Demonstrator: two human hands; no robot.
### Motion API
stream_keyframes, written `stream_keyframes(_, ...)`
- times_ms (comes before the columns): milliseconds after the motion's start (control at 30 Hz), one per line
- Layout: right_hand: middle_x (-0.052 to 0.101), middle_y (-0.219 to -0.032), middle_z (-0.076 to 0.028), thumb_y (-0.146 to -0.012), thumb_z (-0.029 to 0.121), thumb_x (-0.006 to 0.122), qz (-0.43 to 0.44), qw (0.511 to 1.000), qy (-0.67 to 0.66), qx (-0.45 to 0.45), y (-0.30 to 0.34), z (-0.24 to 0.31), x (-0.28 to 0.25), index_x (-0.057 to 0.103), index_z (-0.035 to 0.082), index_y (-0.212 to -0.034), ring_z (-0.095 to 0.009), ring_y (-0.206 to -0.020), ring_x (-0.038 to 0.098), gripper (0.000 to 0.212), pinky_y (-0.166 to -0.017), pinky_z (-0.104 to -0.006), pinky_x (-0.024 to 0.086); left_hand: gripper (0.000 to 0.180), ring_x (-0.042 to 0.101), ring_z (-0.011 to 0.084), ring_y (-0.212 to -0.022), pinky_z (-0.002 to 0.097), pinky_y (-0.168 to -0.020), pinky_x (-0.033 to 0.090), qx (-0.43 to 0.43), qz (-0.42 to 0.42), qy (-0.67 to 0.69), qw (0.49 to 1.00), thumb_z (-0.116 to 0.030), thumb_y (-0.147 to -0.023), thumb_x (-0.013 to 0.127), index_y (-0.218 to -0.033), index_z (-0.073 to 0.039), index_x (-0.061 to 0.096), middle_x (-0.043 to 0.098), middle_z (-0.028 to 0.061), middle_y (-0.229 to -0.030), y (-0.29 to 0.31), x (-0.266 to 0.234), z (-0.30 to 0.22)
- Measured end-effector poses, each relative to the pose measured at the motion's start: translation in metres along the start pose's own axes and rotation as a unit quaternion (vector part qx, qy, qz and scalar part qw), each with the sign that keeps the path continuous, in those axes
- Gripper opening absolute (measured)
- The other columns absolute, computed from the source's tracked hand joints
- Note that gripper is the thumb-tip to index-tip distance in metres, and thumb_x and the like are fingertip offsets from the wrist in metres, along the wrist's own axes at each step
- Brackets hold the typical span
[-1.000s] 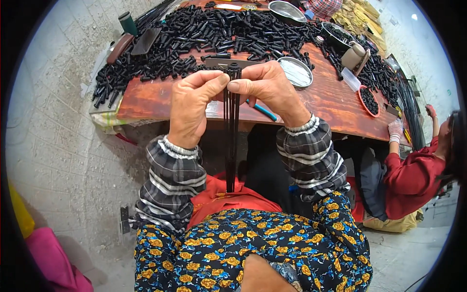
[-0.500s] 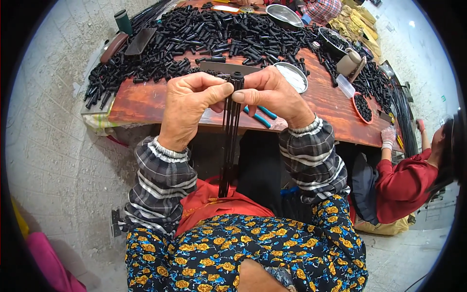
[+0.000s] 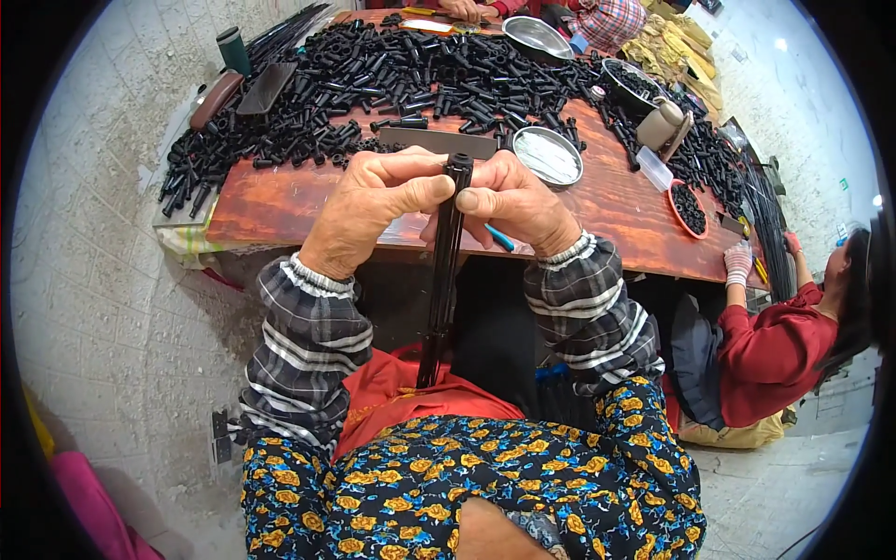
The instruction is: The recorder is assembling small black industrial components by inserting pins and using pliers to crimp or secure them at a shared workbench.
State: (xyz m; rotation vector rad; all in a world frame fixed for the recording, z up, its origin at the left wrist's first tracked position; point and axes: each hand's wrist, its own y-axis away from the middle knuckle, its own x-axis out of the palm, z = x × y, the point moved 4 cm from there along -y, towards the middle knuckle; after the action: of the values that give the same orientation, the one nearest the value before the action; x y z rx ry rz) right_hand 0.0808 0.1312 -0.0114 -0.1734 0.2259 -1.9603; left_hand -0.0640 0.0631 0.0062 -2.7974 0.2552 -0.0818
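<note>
A long bundle of thin black rods, which looks like an umbrella frame (image 3: 441, 289), hangs between my hands, slightly tilted, its lower end at the red cloth over my lap. At its top sits a round black collar (image 3: 459, 161). My left hand (image 3: 364, 210) pinches the bundle just under that collar with thumb and fingertips. From the other side my right hand (image 3: 523, 207) is closed on the same spot, thumb in front. Some of its fingers are hidden behind the rods. Blue-handled pliers (image 3: 501, 239) lie partly hidden behind my right hand.
A heap of black tubular parts (image 3: 373, 75) covers the far side of the wooden table (image 3: 280, 201). A metal bowl of white strips (image 3: 549, 157), a flat metal blade (image 3: 439, 142) and a red bowl of small black pieces (image 3: 688, 207) stand nearer. A co-worker in red (image 3: 779, 359) sits at right.
The rods have drawn closer together into a tighter bundle. My right hand has shifted slightly left and down, covering more of the pliers. Both hands keep their hold below the collar.
</note>
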Motion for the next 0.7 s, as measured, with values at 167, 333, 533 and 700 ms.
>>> stream_keyframes(167, 0.068, -0.088, -0.025, -0.089, 0.035, 0.063, 0.042, 0.994, -0.100, 0.004, 0.002, 0.000, 0.011, 0.066, -0.008, -0.092, -0.010, -0.047, 0.055, 0.043, -0.039, -0.0197, 0.041, 0.023, 0.055, 0.0099, -0.056, 0.0228, -0.054, 0.046, -0.032, 0.011, 0.102, 0.994, -0.016, -0.087, 0.067, -0.095, 0.006, 0.068, 0.059, 0.0041, -0.088, 0.002, 0.012, -0.008)
stream_keyframes(333, 0.067, -0.090, -0.026, -0.091, 0.036, 0.061, 0.084, 0.987, -0.133, -0.041, 0.001, -0.011, 0.012, 0.064, -0.006, -0.095, -0.014, -0.051, 0.059, 0.043, -0.039, -0.0195, 0.042, 0.024, 0.046, 0.0081, -0.042, 0.0219, -0.044, 0.040, -0.038, 0.021, 0.131, 0.990, -0.015, -0.091, 0.062, -0.104, 0.005, 0.066, 0.056, 0.0021, -0.071, 0.003, 0.019, -0.009)
stream_keyframes(533, 0.067, -0.098, -0.019, -0.095, 0.043, 0.051, 0.003, 0.993, -0.116, 0.038, 0.001, -0.008, 0.043, 0.057, -0.004, -0.116, -0.016, -0.065, 0.066, 0.052, -0.046, -0.0195, 0.047, 0.027, 0.047, 0.0051, -0.043, 0.0212, -0.039, 0.041, -0.002, 0.010, 0.214, 0.977, -0.013, -0.092, 0.060, -0.111, 0.006, 0.060, 0.056, 0.0012, -0.062, 0.005, 0.007, -0.020)
stream_keyframes(700, 0.067, -0.083, -0.005, -0.082, 0.012, 0.072, -0.090, 0.992, 0.082, -0.046, 0.000, 0.017, 0.062, 0.063, -0.001, -0.110, -0.004, -0.072, 0.058, 0.032, -0.064, -0.0221, 0.047, 0.020, 0.067, 0.0163, -0.077, 0.0283, -0.066, 0.057, 0.128, -0.141, 0.119, 0.975, 0.000, -0.083, 0.068, -0.100, 0.004, 0.059, 0.066, 0.0097, -0.087, 0.005, 0.008, -0.073)
